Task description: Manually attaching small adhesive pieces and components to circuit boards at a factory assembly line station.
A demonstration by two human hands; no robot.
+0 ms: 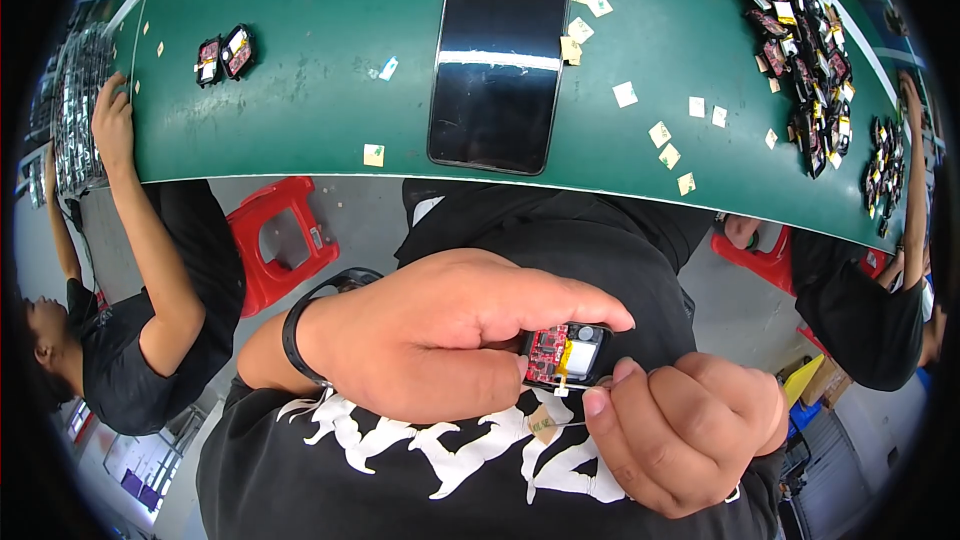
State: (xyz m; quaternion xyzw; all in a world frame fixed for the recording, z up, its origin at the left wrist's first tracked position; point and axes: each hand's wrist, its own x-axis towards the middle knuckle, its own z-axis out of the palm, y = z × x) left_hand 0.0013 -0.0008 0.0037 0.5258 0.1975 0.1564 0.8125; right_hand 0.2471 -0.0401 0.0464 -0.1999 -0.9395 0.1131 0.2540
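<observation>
My left hand point(430, 335) grips a small black device casing point(605, 338) between thumb and fingers, in front of my chest. Inside it show a red circuit board point(546, 354) and a silver-white battery point(579, 357) with yellow tape; a small white connector point(561, 390) sticks out at the lower edge. My right hand point(690, 430) is closed just to the right, its thumb and forefinger pinched on a thin metal tool whose kind is mostly hidden. At the tool's tip, below the casing, is a small square yellowish sticker point(542, 425).
Ahead is a green-topped table point(300, 90) with a large black tablet-like device point(500, 60) and scattered square stickers point(625, 94). Two opened casings point(224, 55) lie at left, a heap of similar ones point(805, 50) at right. People sit on both sides, near red stools point(285, 245).
</observation>
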